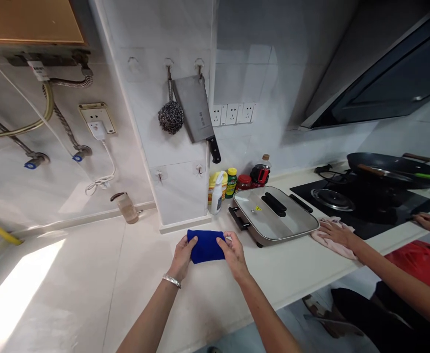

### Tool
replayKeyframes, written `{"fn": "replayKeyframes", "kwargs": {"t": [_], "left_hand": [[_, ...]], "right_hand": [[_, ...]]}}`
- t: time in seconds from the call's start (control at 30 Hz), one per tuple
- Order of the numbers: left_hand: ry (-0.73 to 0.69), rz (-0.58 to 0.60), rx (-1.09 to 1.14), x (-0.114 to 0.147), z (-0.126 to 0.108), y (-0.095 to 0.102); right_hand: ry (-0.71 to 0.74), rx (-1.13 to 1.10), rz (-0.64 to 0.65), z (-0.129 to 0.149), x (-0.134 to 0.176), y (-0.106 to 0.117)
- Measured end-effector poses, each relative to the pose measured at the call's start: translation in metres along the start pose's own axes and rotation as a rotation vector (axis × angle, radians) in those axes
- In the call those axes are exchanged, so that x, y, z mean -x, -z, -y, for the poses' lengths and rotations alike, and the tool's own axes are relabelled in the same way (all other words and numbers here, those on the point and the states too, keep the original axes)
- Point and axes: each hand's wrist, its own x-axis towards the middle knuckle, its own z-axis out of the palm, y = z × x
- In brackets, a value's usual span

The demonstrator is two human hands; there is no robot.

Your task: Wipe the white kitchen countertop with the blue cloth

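Between my two hands is a blue cloth (208, 247), folded into a rectangle, just above the white countertop (156, 294). My left hand (182, 255) pinches its left edge, thumb on top. At the right edge my right hand (233, 252) grips it the same way. A silver bracelet (172, 280) circles my left wrist. To the right of my right hand stands a rectangular electric pan (259, 220) with a glass lid and black handles. Behind the cloth, against the wall pillar, is a white spray bottle (217, 195).
Another person's hand (334, 233) presses a pink cloth (338, 245) on the counter beside the black stove (369, 201). A wok (391, 169) sits on the stove. A cleaver (196, 110) and a scrubber (171, 117) hang on the pillar. A glass jug (127, 208) stands at the left wall.
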Motion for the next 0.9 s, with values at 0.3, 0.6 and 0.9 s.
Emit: {"fn": "replayKeyframes", "kwargs": {"t": [0.3, 0.6, 0.9], "left_hand": [[0.178, -0.084, -0.256, 0.080, 0.100, 0.071], [0.136, -0.211, -0.625, 0.120, 0.125, 0.096], [0.327, -0.345, 0.160, 0.076, 0.084, 0.088]], "right_hand": [[-0.126, 0.331, 0.052, -0.094, 0.097, -0.005], [-0.166, 0.491, 0.283, -0.119, 0.140, 0.005], [-0.683, -0.448, 0.058, -0.096, 0.095, -0.012]]}}
